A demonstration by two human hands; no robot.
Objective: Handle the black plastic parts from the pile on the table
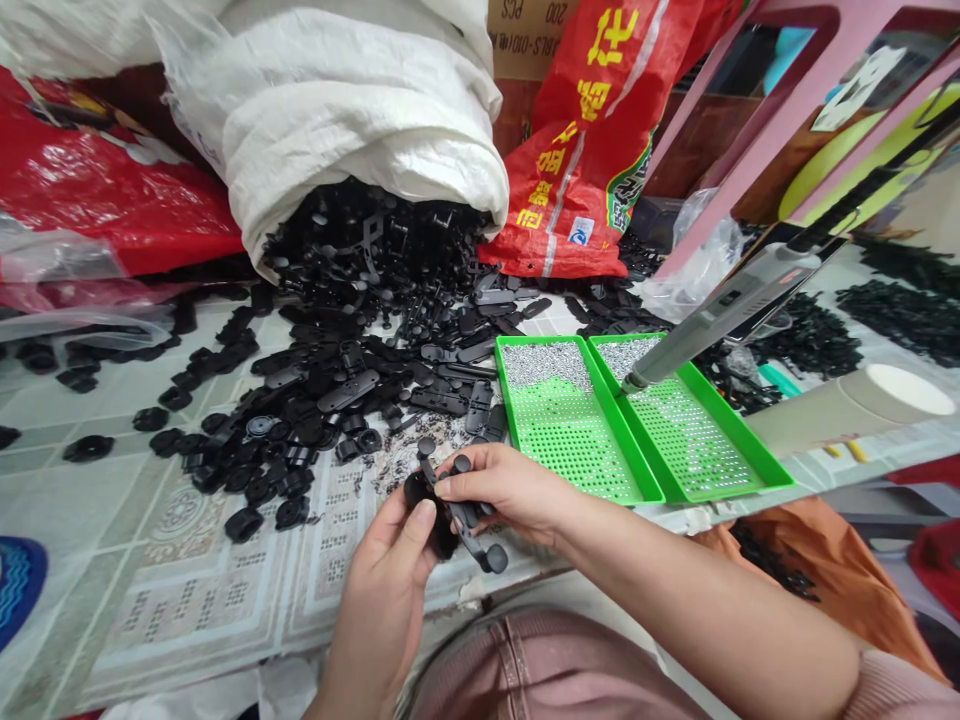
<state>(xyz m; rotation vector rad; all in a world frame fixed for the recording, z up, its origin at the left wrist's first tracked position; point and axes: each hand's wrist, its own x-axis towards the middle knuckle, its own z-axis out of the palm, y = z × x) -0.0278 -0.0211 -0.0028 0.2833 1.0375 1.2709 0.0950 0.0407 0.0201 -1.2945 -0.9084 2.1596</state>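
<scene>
Low in the middle of the head view, my left hand (394, 560) and my right hand (506, 490) both grip a black plastic part (465, 520) with round knobs at its ends. The left thumb presses on its left end; the right fingers curl over its top. Just beyond them a large pile of black plastic parts (352, 340) spills across the floor from a white sack (345, 110). Right of my hands stand two green trays (641, 490) filled with small silver screws.
An electric screwdriver (720, 315) hangs with its tip over the right tray. A red printed bag (600, 130) lies behind the trays, a pink stool (757, 110) at the right, red plastic at the left. Patterned floor tiles (172, 540) show at the lower left.
</scene>
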